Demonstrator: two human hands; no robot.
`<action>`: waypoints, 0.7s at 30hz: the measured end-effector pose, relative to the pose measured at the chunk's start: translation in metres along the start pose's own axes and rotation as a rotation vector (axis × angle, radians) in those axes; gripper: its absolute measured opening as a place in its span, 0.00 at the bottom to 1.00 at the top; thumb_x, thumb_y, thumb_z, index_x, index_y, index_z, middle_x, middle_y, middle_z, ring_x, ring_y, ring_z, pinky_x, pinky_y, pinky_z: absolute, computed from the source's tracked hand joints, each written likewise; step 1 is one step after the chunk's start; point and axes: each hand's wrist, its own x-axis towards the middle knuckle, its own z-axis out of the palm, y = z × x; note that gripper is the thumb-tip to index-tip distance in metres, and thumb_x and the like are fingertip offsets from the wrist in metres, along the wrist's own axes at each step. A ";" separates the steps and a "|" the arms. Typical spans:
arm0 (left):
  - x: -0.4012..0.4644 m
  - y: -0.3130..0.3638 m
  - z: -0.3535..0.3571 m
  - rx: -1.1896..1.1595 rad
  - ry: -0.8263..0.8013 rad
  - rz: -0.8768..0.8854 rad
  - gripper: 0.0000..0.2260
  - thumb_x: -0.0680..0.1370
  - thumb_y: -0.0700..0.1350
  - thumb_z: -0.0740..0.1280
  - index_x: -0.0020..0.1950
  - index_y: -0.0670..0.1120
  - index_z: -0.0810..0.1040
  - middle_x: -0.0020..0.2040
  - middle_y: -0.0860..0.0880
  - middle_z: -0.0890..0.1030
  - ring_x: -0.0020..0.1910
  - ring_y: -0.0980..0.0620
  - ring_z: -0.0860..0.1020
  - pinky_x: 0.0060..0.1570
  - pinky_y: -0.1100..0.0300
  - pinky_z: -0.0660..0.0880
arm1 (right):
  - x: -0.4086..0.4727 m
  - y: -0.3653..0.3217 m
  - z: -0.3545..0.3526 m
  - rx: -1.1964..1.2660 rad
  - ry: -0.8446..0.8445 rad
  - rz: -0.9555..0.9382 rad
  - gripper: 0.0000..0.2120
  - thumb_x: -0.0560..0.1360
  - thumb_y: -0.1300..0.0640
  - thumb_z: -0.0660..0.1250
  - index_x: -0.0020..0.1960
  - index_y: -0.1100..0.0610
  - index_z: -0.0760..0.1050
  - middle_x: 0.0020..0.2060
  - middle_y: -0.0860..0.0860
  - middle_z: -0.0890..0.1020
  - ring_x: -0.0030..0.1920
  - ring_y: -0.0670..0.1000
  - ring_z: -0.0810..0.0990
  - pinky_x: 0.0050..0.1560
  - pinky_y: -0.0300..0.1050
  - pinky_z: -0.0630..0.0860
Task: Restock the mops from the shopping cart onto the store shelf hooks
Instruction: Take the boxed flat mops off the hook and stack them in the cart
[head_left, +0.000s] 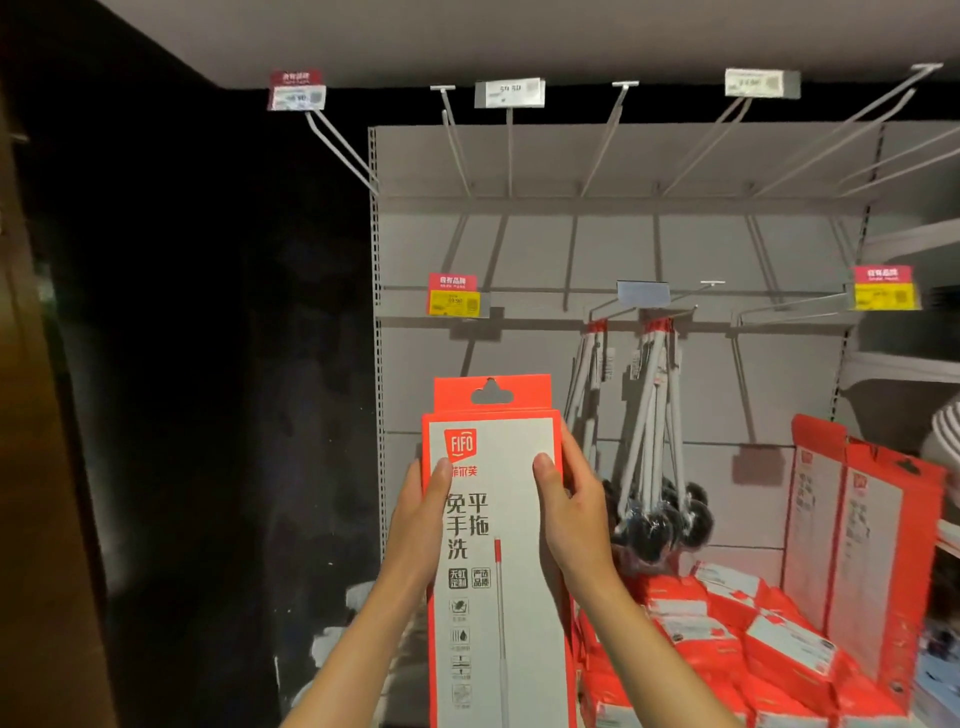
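I hold a tall red-and-white mop box (498, 545) upright in front of the shelf, its hang tab with a cut-out hole at the top. My left hand (420, 514) grips its left edge, thumb on the front. My right hand (571, 512) grips the right edge, thumb on the front too. The box top is below a hook with a yellow price tag (454, 296) on the grey back panel (571, 244). Several more mop boxes (743, 644) lie piled at the lower right, and two stand upright (862, 545) behind them.
Long empty wire hooks (602, 140) with price labels jut from the upper rail. Several grey-handled brushes with black heads (654, 457) hang from middle-rail hooks right of the box. A dark wall fills the left. A striped sleeve (945, 431) shows at the right edge.
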 end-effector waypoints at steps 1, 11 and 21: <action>0.007 -0.001 -0.001 -0.002 -0.007 -0.001 0.19 0.81 0.64 0.58 0.65 0.54 0.74 0.50 0.56 0.85 0.49 0.54 0.85 0.55 0.48 0.81 | 0.005 0.003 0.003 0.003 -0.001 -0.001 0.23 0.83 0.63 0.61 0.77 0.56 0.65 0.69 0.47 0.75 0.56 0.29 0.77 0.49 0.25 0.73; 0.087 -0.006 0.006 -0.019 0.052 0.003 0.17 0.83 0.58 0.59 0.58 0.46 0.77 0.43 0.50 0.86 0.42 0.51 0.86 0.37 0.66 0.79 | 0.088 0.049 0.030 0.062 -0.036 -0.003 0.22 0.82 0.57 0.63 0.76 0.50 0.69 0.67 0.44 0.78 0.62 0.38 0.79 0.55 0.33 0.77; 0.165 -0.022 0.015 -0.016 0.101 0.050 0.15 0.83 0.56 0.59 0.58 0.47 0.78 0.45 0.47 0.86 0.45 0.46 0.86 0.42 0.60 0.82 | 0.163 0.083 0.050 0.119 -0.111 0.007 0.23 0.82 0.54 0.62 0.76 0.47 0.66 0.65 0.45 0.80 0.57 0.44 0.83 0.48 0.40 0.82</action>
